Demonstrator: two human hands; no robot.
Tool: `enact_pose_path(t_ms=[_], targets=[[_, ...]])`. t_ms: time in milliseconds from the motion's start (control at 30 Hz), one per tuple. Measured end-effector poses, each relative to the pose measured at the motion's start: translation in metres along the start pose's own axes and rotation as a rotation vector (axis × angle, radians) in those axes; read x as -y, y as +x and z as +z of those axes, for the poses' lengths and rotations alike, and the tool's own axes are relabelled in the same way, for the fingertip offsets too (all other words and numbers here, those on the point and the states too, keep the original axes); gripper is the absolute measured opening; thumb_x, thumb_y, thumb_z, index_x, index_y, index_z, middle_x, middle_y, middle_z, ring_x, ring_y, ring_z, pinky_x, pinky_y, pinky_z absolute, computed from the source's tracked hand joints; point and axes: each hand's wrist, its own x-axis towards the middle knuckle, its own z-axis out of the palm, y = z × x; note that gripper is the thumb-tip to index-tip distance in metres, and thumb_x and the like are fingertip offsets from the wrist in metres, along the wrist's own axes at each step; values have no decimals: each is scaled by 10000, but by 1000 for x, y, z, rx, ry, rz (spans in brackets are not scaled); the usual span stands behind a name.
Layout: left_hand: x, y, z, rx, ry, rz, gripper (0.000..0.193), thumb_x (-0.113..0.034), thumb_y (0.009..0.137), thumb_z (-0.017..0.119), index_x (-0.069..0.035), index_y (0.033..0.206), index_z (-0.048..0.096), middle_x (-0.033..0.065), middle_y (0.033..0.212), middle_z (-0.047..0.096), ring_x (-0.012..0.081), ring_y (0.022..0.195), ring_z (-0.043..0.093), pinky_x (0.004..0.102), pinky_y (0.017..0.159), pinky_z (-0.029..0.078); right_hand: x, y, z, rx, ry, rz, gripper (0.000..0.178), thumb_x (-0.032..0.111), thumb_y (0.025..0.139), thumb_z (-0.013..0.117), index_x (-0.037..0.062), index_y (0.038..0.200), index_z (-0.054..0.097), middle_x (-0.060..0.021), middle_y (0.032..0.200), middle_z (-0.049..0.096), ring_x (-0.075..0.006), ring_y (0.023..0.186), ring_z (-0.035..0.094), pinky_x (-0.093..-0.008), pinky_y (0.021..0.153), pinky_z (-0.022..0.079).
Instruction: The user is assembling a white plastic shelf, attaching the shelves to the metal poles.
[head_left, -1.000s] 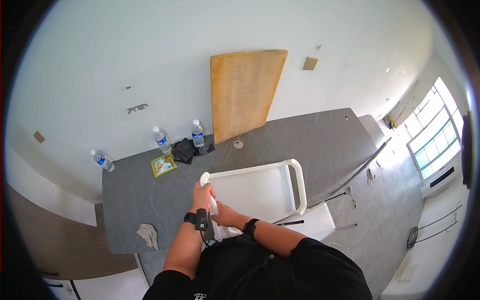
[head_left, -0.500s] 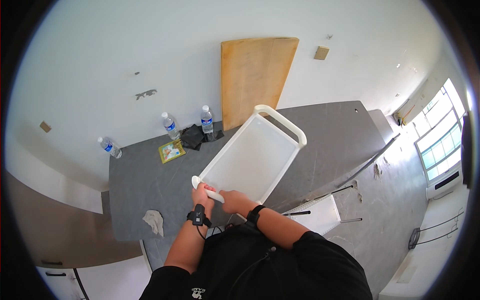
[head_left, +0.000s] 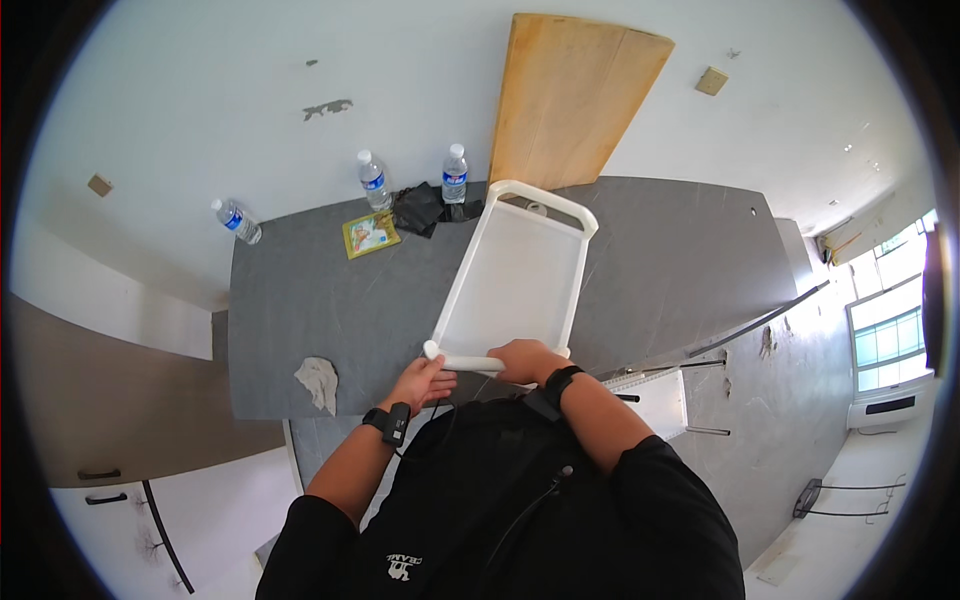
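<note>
A white plastic tray [head_left: 515,285] with a raised rim and a loop handle at each end lies over the counter, its far end tilted slightly right. My right hand [head_left: 527,360] is closed around the right part of the near handle [head_left: 468,363]. At that handle's left end is my left hand [head_left: 422,380], its fingers stretched out just below the bar and its thumb near the corner; whether it bears any weight cannot be told. A round object [head_left: 537,208] shows partly through the gap of the far handle.
Along the wall, the grey counter [head_left: 670,270] holds several bottles, one of them a water bottle [head_left: 455,175], plus a black plastic bag [head_left: 418,208], a yellow packet [head_left: 370,235] and a crumpled cloth [head_left: 318,384]. A wooden board [head_left: 575,100] leans behind. A white rack [head_left: 660,398] stands at right.
The tray has turned so its far end points more straight ahead. My left hand has loosened from the near handle and its fingers have straightened. The view has shifted.
</note>
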Motion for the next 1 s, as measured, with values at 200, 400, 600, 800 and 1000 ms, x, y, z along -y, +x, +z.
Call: enact_pose_path(t_ms=[200,400,600,800,1000], targets=[[9,4,-25,-352,1279,853,734,-292,812,829,-23,1400,481,215,1282,627,354,1219,603,416,1045,478,-36,5,34,-19,4,28,300,345,871,672,197,1131,679,-118,1043,728,-358,1027,680,-487,879,527],[16,64,-33,-34,1088,858,555,-134,802,795,-132,1333,629,125,1339,630,339,1252,558,428,1085,431,-21,10,36,-43,6,39,308,369,886,652,189,1135,680,-127,1008,733,-363,1011,679,-483,871,523],[21,92,-45,-1,1052,757,520,-101,804,771,-192,1307,677,99,1232,703,332,1133,604,416,1011,479,-21,12,35,-27,-18,39,321,395,898,625,191,1138,689,-122,1000,737,-359,1003,679,-489,876,522],[33,93,-39,-96,997,858,480,-150,853,725,-256,1319,675,104,1153,730,349,1073,625,431,987,480,-20,13,33,-1,-15,49,333,411,906,626,197,1153,693,-123,1007,737,-358,1000,677,-482,874,520],[27,96,-41,-55,1141,782,522,-105,848,719,-217,1353,652,154,1141,725,384,1038,661,442,929,501,-27,21,29,-5,-64,-5,324,397,898,629,205,1151,694,-122,984,738,-362,974,682,-481,860,526]])
